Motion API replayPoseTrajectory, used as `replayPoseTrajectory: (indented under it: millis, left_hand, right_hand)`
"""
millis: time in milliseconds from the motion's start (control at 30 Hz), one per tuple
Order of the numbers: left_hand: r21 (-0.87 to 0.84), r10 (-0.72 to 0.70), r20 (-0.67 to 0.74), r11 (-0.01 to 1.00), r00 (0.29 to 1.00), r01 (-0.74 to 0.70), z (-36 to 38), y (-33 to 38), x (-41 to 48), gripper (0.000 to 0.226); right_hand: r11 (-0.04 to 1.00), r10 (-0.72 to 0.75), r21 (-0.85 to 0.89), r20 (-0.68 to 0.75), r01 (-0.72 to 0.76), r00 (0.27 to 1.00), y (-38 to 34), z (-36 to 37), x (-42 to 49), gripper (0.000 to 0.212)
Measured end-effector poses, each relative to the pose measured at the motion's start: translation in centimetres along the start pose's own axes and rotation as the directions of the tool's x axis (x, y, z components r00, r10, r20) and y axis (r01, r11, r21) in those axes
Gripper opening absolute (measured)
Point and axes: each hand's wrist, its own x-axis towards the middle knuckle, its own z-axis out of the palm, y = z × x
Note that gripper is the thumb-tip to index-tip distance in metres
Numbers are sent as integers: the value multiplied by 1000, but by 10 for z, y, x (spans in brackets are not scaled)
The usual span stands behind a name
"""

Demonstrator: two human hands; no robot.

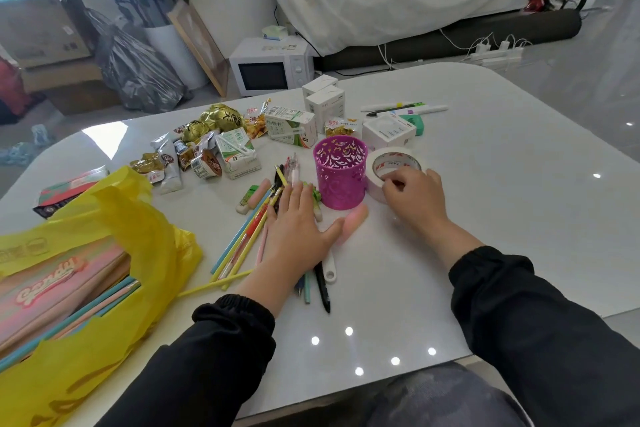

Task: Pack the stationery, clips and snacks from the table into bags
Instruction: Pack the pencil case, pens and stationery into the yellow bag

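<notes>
On the white glossy counter, rounded at the corners, open surface runs from the R hand out to the R edge; the L half is crowded. The L hand lies flat, fingers straight & close together, pressing on a fan of thin pens: blue, yellow, pink & black sticks. The R hand has its fingers curled over the near rim of the tape roll, off-white, w/ "TAPE" in red on the core. Just beside it, between both hands, stands the pen cup, upright, round, purple w/ cut-out pattern. At the near-L edge a crinkly yellow bag gapes open, holding a pink pencil case lettered "Candy". Foil & plastic snacks heap at far L w/ milk cartons. White boxes & markers lie toward the far edge.
</notes>
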Motion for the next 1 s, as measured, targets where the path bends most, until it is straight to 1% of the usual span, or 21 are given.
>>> replayPoseTrajectory:
  millis: [67,133,167,200,267,300,333,367,433,467,567,633,767,833,900,967,1000]
  left_hand:
    - [-85,-28,-40,996,999,24,-1,-1,5,86]
    - [-160,-45,-89,987,995,31,-2,1,13,89]
    - [-201,-50,-123,979,991,25,-5,3,18,90]
    - [-244,-53,-160,970,986,12,-9,6,23,92]
    - [-294,-26,-221,955,975,-41,-19,13,34,95]
    - [-287,8,-236,955,972,-78,-23,17,40,95]
    - [-266,45,-240,958,970,-111,-25,20,46,96]
    - [-242,72,-235,961,969,-130,-27,23,52,96]
    - [-207,87,-214,969,973,-132,-26,27,62,95]
    - [-194,86,-209,973,974,-127,-25,27,66,93]
    - [-160,84,-228,979,970,-122,-21,24,71,88]
    - [-146,96,-258,980,961,-137,-19,23,71,87]
    - [-139,110,-321,977,941,-162,-14,23,72,83]
    - [-137,110,-358,976,927,-169,-12,24,71,83]
    - [-124,116,-394,976,912,-178,-10,25,71,82]
    - [-116,121,-413,976,903,-184,-9,25,72,82]
    - [-113,123,-420,976,899,-186,-9,25,73,81]
  right_hand:
    - [990,23,142,-94,-9,995,-3,-4,12,26]
    - [960,115,272,-182,-62,977,-2,-10,34,27]
    - [949,176,294,-184,-116,967,-1,-14,47,32]
    - [929,255,310,-141,-202,957,2,-17,61,38]
    - [861,399,339,16,-380,917,8,-19,86,45]
    - [840,424,328,99,-432,900,11,-18,96,47]
    - [841,422,295,166,-453,891,14,-16,104,47]
    - [859,398,258,207,-442,894,15,-13,110,42]
    - [905,326,202,233,-374,916,15,-3,115,21]
    - [923,287,189,240,-335,927,15,2,116,18]
    - [960,192,151,262,-237,946,13,11,117,26]
    - [971,152,133,304,-199,941,13,11,118,28]
    - [986,50,131,363,-104,930,19,6,127,42]
    - [984,27,159,333,-84,943,22,6,133,42]
    - [991,16,123,216,-44,976,26,10,141,39]
    - [1000,-9,-16,99,10,995,30,14,151,38]
    - [994,-15,-109,83,24,996,33,16,157,39]
